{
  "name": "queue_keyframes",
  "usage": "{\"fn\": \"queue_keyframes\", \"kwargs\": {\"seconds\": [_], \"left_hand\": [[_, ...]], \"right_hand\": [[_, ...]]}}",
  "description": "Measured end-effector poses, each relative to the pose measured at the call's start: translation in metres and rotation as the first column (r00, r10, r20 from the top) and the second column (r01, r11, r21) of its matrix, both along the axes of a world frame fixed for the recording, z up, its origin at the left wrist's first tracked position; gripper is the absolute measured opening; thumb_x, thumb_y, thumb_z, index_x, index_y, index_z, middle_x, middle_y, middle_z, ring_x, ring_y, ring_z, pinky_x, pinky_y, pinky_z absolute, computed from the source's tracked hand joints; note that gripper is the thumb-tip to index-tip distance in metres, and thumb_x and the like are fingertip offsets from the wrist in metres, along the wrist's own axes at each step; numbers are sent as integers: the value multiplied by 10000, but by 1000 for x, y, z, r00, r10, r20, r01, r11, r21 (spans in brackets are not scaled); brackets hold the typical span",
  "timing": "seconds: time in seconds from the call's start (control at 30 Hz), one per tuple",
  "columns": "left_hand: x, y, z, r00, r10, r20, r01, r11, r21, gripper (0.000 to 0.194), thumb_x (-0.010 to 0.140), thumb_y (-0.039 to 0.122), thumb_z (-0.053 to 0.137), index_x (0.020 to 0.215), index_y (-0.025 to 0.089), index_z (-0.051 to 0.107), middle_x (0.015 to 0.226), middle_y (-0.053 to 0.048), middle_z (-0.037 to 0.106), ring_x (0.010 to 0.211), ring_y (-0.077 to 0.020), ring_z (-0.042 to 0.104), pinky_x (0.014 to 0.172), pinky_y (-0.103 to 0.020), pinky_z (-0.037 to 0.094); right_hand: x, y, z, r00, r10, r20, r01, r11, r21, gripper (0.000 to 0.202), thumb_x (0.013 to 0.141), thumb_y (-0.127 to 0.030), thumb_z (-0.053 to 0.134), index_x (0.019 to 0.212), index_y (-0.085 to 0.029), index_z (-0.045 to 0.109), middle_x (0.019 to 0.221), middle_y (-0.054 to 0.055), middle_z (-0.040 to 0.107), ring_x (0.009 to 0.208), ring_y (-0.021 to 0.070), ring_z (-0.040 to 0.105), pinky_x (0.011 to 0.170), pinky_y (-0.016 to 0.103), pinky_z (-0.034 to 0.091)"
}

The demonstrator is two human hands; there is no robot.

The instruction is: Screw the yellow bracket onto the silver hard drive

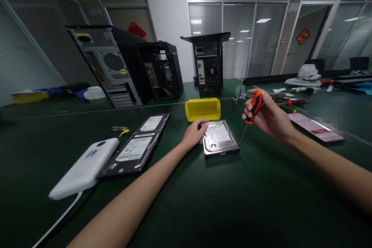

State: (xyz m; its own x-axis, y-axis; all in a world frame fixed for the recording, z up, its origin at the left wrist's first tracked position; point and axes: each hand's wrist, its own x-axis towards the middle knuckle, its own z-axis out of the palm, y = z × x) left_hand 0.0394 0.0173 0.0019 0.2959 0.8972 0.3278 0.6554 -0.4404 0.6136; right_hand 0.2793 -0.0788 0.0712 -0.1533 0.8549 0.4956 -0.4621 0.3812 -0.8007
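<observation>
- The left hand (195,133) grasped the left edge of a hard disk drive (220,137), its thumb over the metal top; the drive lay flat on the green tabletop (186,205), label side up, in front of the person.
- The right hand (269,114) was wrapped round the orange-and-black handle of a screwdriver (256,105); the shaft slanted down to the drive's near right corner, though from where I stood I could not be sure that the tip sat in a screw.
- Just behind the drive stood a yellow plastic bin (203,116), its open side facing the person.
- To the left lay two more hard drives (135,147), end to end; a white power bank (87,170) rested beside the nearer one, with a white cable (62,217) running off towards the table's near side.
- Beyond the right hand lay a pink-screened phone (316,127); a red-and-black-handled tool (299,102) lay behind it.
- Three computer towers (124,58) stood at the back, two on the left and one near the middle.
</observation>
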Motion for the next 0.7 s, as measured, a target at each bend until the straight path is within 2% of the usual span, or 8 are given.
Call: {"fn": "queue_keyframes", "kwargs": {"seconds": [0.27,0.37,0.53,0.57,0.63,0.7], "left_hand": [[0,0,0,1000,-4,-14,4,1000,5,307,883,351,464,1086,196,635,1136,-55,658,1054,-214,597,922,-321,458],[-1,1,-1,1000,-8,-10,8,1000,15,311,885,353,459,1090,195,632,1133,-57,652,1050,-211,593,930,-324,452],[-1,4,-1,1000,-25,-7,25,997,66,280,870,337,490,1042,183,648,1069,-70,635,1044,-204,572,959,-328,434],[-1,4,-1,1000,1,20,-3,997,77,269,867,330,494,1030,179,648,1066,-76,621,1034,-200,572,959,-324,435],[-3,3,1,979,160,129,-176,976,125,257,866,314,493,1035,173,627,1114,-94,571,1026,-193,568,965,-324,432],[-5,3,2,891,370,264,-418,894,159,281,862,301,496,1100,169,566,1202,-116,505,1076,-201,543,992,-342,412]], "right_hand": [[5,4,-2,993,-117,-11,117,993,-17,122,858,-316,561,916,-212,538,957,12,572,790,92,580,742,257,524],[6,3,-1,995,-98,1,97,994,-55,125,854,-315,570,905,-219,509,876,-3,591,720,81,579,728,248,515],[5,3,0,998,-56,-13,55,997,-52,130,851,-298,579,912,-241,480,715,-45,516,600,58,487,675,237,485],[4,3,0,998,-55,-14,55,998,-44,123,855,-295,575,919,-244,484,706,-46,502,599,58,475,670,235,479],[4,3,0,998,-55,-13,55,998,-36,104,865,-289,560,934,-247,495,700,-43,480,600,58,455,664,233,470],[3,3,0,998,-55,-7,55,998,-39,95,871,-287,551,941,-250,498,703,-39,470,602,60,445,660,234,465]]}}
